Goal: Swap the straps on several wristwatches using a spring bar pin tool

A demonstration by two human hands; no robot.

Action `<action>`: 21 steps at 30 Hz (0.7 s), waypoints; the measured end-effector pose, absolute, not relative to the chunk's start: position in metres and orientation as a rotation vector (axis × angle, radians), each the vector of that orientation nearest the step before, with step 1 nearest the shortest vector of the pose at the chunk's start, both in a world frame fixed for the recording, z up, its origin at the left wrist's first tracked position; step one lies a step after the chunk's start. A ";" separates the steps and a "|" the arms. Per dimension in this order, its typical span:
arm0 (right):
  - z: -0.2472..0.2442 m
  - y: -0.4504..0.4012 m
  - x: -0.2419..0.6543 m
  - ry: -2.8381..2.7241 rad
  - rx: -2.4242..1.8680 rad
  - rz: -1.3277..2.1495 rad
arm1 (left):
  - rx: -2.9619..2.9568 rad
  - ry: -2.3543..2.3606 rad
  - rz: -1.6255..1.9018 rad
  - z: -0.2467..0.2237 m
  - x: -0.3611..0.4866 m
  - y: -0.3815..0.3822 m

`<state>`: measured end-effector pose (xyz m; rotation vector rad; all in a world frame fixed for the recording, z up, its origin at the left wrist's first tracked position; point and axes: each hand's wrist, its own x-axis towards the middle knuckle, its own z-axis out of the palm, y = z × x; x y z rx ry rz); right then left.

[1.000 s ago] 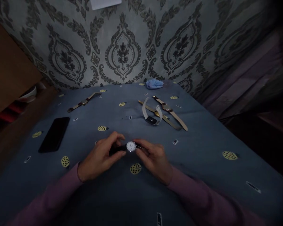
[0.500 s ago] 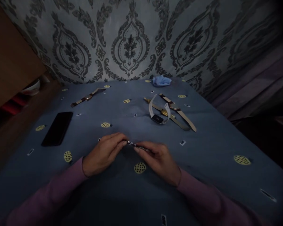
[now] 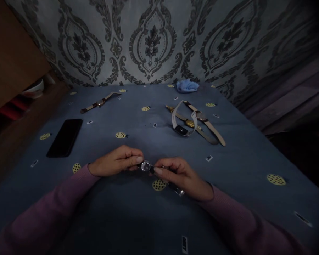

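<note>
Between my two hands is a wristwatch [image 3: 145,165] with a round silvery case and a dark strap, its round side tilted up towards me. My left hand [image 3: 119,161] pinches the strap on the left of the case, thumb on top. On the other side my right hand [image 3: 183,175] grips the strap between thumb and fingers. A shiny metal piece, seemingly the strap's clasp end, hangs below my right palm. Parts of the strap are hidden by my fingers. Both hands are just above the blue cloth [image 3: 133,212].
Beyond my right hand lie a white-strapped smartwatch [image 3: 181,130], a gold-coloured watch [image 3: 189,123] and a watch with a pale-lined strap [image 3: 201,116]. Another watch [image 3: 100,102] is at the back left, near a black phone [image 3: 65,138]. A crumpled blue cloth [image 3: 187,86] sits by the wall.
The watch has turned from edge-on so that its round case shows. My right hand has shifted slightly right, and the metal end now hangs below it. The view has moved a little.
</note>
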<state>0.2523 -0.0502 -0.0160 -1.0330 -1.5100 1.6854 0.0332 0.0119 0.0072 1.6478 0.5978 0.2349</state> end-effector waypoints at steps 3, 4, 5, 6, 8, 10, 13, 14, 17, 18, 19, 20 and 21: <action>-0.015 -0.050 0.253 -1.469 -1.020 1.726 | 1.568 0.593 0.224 0.007 0.032 0.011; -0.015 -0.050 0.253 -1.458 -1.017 1.737 | 1.551 0.593 0.221 0.008 0.032 0.011; -0.015 -0.049 0.253 -1.450 -1.019 1.747 | 1.541 0.594 0.222 0.008 0.032 0.011; -0.015 -0.049 0.252 -1.439 -1.021 1.751 | 1.538 0.594 0.228 0.009 0.033 0.010; -0.015 -0.048 0.252 -1.408 -1.021 1.749 | 1.555 0.586 0.258 0.010 0.034 0.009; -0.015 -0.048 0.251 -1.356 -1.006 1.749 | 1.596 0.574 0.306 0.011 0.036 0.007; -0.015 -0.048 0.251 -1.268 -0.966 1.792 | 1.706 0.596 0.374 0.011 0.038 0.003; -0.016 -0.048 0.251 -1.250 -0.947 1.813 | 1.754 0.613 0.401 0.011 0.038 0.001; -0.016 -0.049 0.251 -1.230 -0.875 1.868 | 1.841 0.662 0.499 0.009 0.040 -0.002; -0.016 -0.049 0.251 -1.236 -0.864 1.872 | 1.842 0.672 0.526 0.008 0.040 -0.003; -0.016 -0.049 0.251 -1.247 -0.863 1.867 | 1.833 0.679 0.549 0.007 0.041 -0.004; -0.017 -0.050 0.251 -1.259 -0.867 1.852 | 1.816 0.684 0.565 0.007 0.042 -0.005; -0.017 -0.050 0.250 -1.270 -0.879 1.828 | 1.793 0.690 0.576 0.006 0.043 -0.006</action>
